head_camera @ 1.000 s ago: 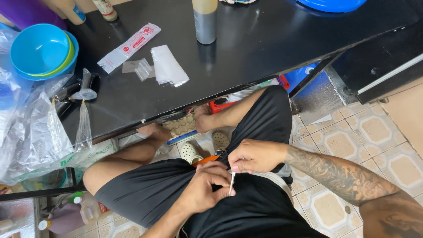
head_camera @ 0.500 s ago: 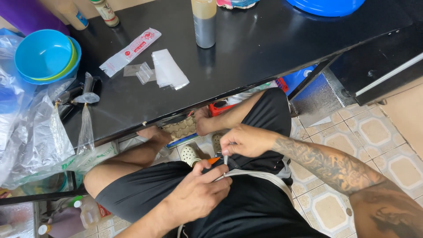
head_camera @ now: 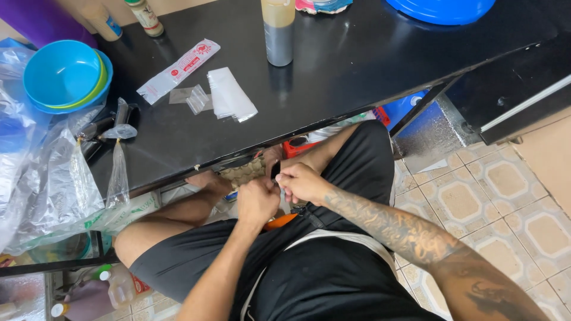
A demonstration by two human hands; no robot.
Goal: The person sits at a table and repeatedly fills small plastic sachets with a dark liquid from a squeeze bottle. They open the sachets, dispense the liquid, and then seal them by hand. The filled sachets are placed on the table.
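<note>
Both hands rose together; left hand [head_camera: 257, 202] touches right hand [head_camera: 302, 182].

The table [head_camera: 357, 65] across the upper frame has a glossy black top that mirrors the bottle [head_camera: 278, 32] standing on it. At far left, the stacked bowls [head_camera: 65, 80] look like smooth, slightly shiny blue plastic, and the bags [head_camera: 47, 178] below them are thin, clear, crinkled film. The folded white sheets [head_camera: 231, 95] at upper centre seem glossy plastic. The shorts [head_camera: 333, 279] at the bottom are matt black cloth. At lower right, the floor tiles [head_camera: 505, 184] are smooth, patterned ceramic with a dull sheen
</note>
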